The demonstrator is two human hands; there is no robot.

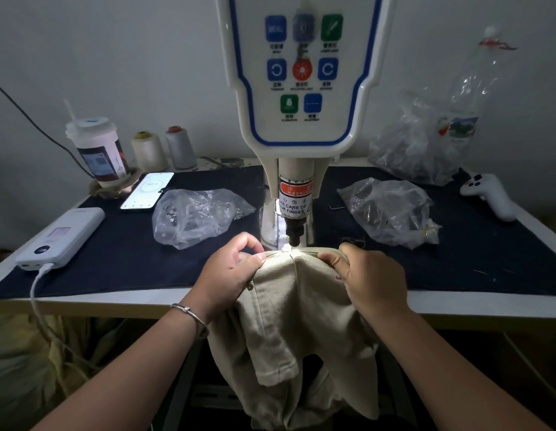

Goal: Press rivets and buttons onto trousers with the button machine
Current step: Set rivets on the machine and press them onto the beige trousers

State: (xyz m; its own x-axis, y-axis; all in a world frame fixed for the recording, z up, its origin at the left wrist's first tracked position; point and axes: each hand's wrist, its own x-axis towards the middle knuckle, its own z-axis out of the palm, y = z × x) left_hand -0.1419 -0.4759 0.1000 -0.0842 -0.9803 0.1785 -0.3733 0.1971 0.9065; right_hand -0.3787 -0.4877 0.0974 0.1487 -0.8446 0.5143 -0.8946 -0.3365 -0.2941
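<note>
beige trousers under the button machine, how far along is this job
Done: one small round fastener already sits on the beige ribbed trousers. In hand: left hand and right hand grip the waistband beneath the white button machine's dark punch. Left: pressing this spot; other spots cannot be judged.

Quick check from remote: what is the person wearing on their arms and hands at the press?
Both forearms are bare, no sleeves showing. The left hand and right hand have no gloves. A thin silver bangle circles the left wrist; no rings or watch visible.

Trousers point(297, 293) lie before the button machine point(297, 126), 1 bag point(199, 213) left, 2 right.
</note>
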